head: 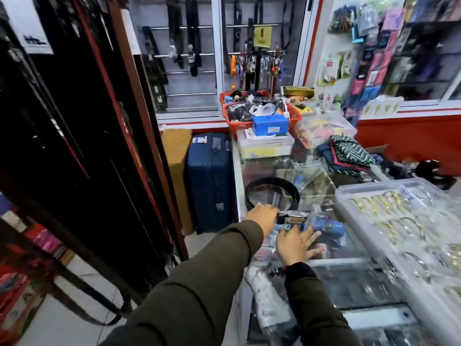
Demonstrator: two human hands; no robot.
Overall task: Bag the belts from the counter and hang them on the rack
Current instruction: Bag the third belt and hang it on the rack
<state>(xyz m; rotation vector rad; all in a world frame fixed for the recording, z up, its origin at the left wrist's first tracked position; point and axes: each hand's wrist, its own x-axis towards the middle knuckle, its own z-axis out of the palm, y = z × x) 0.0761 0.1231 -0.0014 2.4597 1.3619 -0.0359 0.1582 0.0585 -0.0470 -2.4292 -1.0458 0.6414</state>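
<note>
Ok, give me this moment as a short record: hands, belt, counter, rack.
left hand: at the buckle end of the belt, grip unclear
right hand: fingers spread, palm down over the glass counter
belt: black, coiled, lying on the counter
rack: on the wall behind the counter, dark hanging belts on its rails
floor beside counter: blue suitcase, upright
</note>
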